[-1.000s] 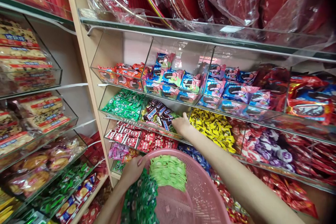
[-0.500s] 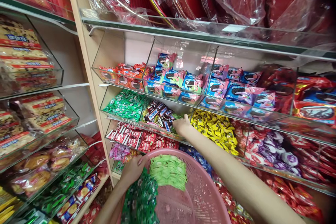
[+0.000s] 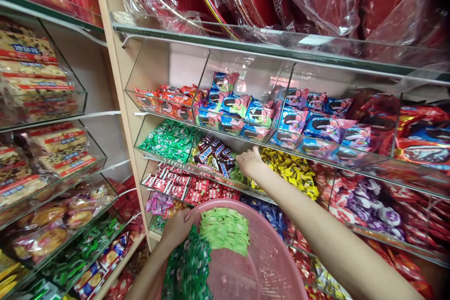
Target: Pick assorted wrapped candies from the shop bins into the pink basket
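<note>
My left hand (image 3: 178,228) grips the rim of a pink plastic basket (image 3: 277,262), thumb over the edge. Inside the basket lie light green packets (image 3: 225,229) and, at the left, a heap of dark green wrapped sweets (image 3: 190,267). My right hand (image 3: 250,163) reaches into a shelf compartment, between the Snickers bars (image 3: 216,152) and the yellow wrapped sweets (image 3: 295,173). Its fingers are bent down over some green packets (image 3: 239,174); the fingertips are hidden, and whether they hold anything cannot be made out.
Bright green sweets (image 3: 168,140) fill the compartment left of the Snickers. Clear dividers and a glass shelf edge (image 3: 281,47) run above my right hand, over blue and pink cookie packs (image 3: 260,111). A wooden upright (image 3: 117,79) separates the left shelves.
My right hand has shifted slightly right and its fingers sit lower among the packets. The left hand and basket have barely moved.
</note>
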A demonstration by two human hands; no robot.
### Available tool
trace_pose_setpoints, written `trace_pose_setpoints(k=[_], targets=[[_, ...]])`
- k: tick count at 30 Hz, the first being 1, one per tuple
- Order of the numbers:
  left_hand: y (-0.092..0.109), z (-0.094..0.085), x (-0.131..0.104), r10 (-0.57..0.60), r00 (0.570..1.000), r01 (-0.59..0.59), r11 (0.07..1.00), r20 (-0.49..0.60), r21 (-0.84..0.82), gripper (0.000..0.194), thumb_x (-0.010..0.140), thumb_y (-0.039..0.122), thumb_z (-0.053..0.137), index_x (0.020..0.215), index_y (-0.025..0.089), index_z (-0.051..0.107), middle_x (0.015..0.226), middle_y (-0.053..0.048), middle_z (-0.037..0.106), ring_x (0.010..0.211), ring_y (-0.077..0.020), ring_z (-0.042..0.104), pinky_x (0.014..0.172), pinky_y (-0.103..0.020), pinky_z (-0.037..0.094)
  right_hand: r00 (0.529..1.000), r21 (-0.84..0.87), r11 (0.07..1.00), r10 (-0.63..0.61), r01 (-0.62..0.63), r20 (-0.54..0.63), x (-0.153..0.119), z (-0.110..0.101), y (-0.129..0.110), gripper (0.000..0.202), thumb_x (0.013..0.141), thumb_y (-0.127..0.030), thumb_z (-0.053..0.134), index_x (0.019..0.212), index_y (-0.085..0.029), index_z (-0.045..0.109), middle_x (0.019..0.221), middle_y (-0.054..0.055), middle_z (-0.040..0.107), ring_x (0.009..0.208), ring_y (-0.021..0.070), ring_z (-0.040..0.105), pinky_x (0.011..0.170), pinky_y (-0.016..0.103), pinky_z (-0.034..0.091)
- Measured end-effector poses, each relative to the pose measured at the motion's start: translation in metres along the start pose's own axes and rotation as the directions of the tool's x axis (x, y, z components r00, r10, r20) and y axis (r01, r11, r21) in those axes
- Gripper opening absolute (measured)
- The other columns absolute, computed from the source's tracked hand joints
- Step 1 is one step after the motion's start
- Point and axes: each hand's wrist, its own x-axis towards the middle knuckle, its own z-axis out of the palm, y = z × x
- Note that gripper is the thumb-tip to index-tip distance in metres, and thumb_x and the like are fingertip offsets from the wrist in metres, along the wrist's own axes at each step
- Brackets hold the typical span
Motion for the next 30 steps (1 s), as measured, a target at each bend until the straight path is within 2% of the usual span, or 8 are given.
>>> trace_pose_setpoints(k=[5,9,12,14,17,19,25,30], targets=[[0.004,0.003,0.001,0.025,1.0,-0.025,1.0,0.0,0.013,0.048,0.081,0.055,0.025,0.06,0.019,0.048,0.058,0.0,0.053,0.059,-0.0131,0.052,0.053,-0.02,0.026,1.0,-0.036,0.999,0.025,-0.026,-0.015,-0.014,0.0,-0.005,0.028,0.078,-0.015,0.043,0.099,-0.017,0.061,0.103,0.017,0.06,0.106,0.0285,0.044,0.089,0.052,0.014],[0.006,0.004,0.001,0.04,0.999,-0.04,0.999,0.001,0.006,0.048,0.081,0.055,0.025,0.06,0.018,0.049,0.059,-0.001,0.055,0.061,-0.0137,0.053,0.054,-0.02,0.026,0.999,-0.034,0.999,0.002,-0.004,-0.048,-0.025,-0.004,-0.004,0.027,0.077,-0.006,0.04,0.089,-0.015,0.063,0.088,0.013,0.064,0.096,0.0252,0.05,0.088,0.048,0.018],[0.007,0.003,0.0,0.025,1.0,-0.025,1.0,0.008,0.012,0.048,0.081,0.055,0.026,0.06,0.018,0.049,0.06,-0.001,0.055,0.061,-0.0137,0.053,0.054,-0.02,0.026,0.964,0.017,0.998,-0.061,0.068,-0.258,-0.044,-0.004,-0.004,0.026,0.078,-0.004,0.038,0.087,-0.014,0.059,0.087,0.012,0.062,0.089,0.0222,0.05,0.08,0.039,0.027],[0.008,0.003,-0.001,0.014,1.0,-0.015,1.0,0.017,0.026,0.047,0.081,0.054,0.026,0.06,0.018,0.049,0.059,0.0,0.053,0.06,-0.0132,0.052,0.054,-0.02,0.026,0.893,0.085,0.978,-0.138,0.191,-0.428,-0.063,0.002,-0.009,0.022,0.082,-0.008,0.036,0.089,-0.015,0.056,0.09,0.01,0.059,0.086,0.0195,0.049,0.073,0.032,0.031],[0.008,0.003,-0.001,0.008,1.0,-0.009,0.999,0.021,0.034,0.047,0.081,0.054,0.025,0.061,0.019,0.049,0.058,0.0,0.051,0.059,-0.0129,0.051,0.053,-0.02,0.025,0.793,0.182,0.886,-0.271,0.427,-0.546,-0.09,0.026,-0.024,0.018,0.087,-0.02,0.034,0.088,-0.018,0.052,0.087,0.005,0.055,0.08,0.0153,0.047,0.069,0.027,0.033],[0.008,0.004,0.0,0.012,1.0,-0.013,0.999,0.013,0.029,0.048,0.081,0.055,0.024,0.062,0.019,0.049,0.059,0.0,0.052,0.06,-0.013,0.051,0.053,-0.02,0.025,0.765,0.214,0.834,-0.324,0.509,-0.557,-0.101,0.049,-0.035,0.017,0.087,-0.021,0.035,0.088,-0.019,0.051,0.085,0.003,0.054,0.077,0.0143,0.047,0.068,0.026,0.034],[0.006,0.007,-0.001,0.041,0.999,-0.04,0.999,-0.015,0.028,0.051,0.08,0.058,0.021,0.061,0.019,0.048,0.057,0.001,0.051,0.058,-0.0124,0.05,0.052,-0.02,0.024,0.781,0.375,0.76,-0.265,0.53,-0.565,-0.094,0.123,-0.052,0.017,0.088,-0.021,0.033,0.092,-0.02,0.049,0.088,0.002,0.052,0.08,0.0135,0.048,0.069,0.026,0.038],[0.008,0.007,-0.001,0.041,0.999,-0.04,0.999,-0.016,0.026,0.05,0.08,0.057,0.023,0.059,0.019,0.047,0.055,0.002,0.049,0.056,-0.0118,0.049,0.051,-0.02,0.023,0.812,0.397,0.766,-0.266,0.505,-0.52,-0.076,0.148,-0.057,0.017,0.088,-0.021,0.031,0.083,-0.019,0.048,0.085,0.001,0.05,0.072,0.0119,0.048,0.061,0.023,0.037]])
